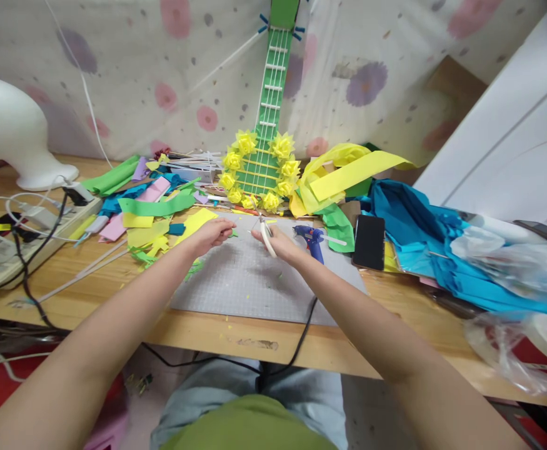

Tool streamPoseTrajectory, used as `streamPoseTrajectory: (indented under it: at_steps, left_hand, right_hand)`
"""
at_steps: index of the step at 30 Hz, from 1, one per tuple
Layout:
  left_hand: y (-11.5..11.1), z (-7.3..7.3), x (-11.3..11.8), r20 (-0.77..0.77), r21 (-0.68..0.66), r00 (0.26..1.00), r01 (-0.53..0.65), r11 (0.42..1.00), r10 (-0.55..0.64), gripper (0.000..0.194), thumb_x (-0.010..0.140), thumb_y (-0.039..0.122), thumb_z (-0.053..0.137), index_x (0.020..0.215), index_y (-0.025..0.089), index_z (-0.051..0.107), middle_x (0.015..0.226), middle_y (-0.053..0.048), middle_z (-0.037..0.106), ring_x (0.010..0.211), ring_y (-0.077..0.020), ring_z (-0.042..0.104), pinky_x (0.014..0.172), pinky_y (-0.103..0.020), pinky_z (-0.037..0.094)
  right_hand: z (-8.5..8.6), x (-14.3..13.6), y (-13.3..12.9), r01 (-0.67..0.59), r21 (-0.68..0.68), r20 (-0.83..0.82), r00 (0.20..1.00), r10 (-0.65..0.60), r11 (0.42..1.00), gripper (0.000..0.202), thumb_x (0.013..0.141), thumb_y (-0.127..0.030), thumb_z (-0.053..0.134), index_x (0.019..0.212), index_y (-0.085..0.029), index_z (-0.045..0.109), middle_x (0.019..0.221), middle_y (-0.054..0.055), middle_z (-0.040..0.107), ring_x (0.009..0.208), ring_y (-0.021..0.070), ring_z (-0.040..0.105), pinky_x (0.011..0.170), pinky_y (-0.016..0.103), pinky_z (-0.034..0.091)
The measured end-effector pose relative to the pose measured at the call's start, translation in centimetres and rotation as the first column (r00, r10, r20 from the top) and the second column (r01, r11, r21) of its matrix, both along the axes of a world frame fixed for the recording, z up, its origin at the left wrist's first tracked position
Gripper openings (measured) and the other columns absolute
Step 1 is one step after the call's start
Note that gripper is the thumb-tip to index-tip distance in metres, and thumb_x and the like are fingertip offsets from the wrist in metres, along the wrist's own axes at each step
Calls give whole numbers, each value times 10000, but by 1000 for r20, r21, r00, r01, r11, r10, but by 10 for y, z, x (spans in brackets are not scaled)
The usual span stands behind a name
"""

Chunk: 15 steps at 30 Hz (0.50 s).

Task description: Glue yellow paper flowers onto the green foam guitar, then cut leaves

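My right hand is closed around a pair of white-handled scissors, their metal end pointing away from me over the grey cutting mat. To its left, a short gap away, my left hand is closed in a pinch. A tiny bit of green shows by its fingertips, but I cannot make out what they hold. Behind both hands a green paper guitar leans against the wall covering, edged with yellow paper flowers. A blue glue gun lies on the mat just right of my right hand.
A black phone lies right of the mat, beside blue crepe paper. Yellow paper strips pile up behind. Coloured scraps cover the left side, near a power strip with cables and a white foam head.
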<state>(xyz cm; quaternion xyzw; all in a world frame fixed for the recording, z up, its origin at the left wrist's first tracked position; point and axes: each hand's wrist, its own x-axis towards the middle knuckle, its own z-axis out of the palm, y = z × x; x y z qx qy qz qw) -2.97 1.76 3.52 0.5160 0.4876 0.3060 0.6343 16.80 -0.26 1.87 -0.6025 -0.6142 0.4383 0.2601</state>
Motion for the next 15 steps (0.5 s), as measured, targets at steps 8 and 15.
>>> streamPoseTrajectory:
  at_steps: [8,15]
  left_hand:
    - [-4,-7,19,-28,22,999,31,999,-30,115,701,231,550,664,164,465,465,78,332,347,-18,184,372,-188,84]
    - [-3,-4,26,-112,51,993,35,998,-29,70,669,203,556,713,161,521,461,66,389,359,-33,253,391,-192,124]
  right_hand:
    - [5,-9,-19,-190,143,408,905,117,971,514,664,-637,585,898,-185,517,965,106,611,870,244,578,696,303,407]
    - [7,-11,-16,-144,-19,243,959,144,989,416,680,-552,618,849,-180,540,832,58,625,742,185,572,625,261,405]
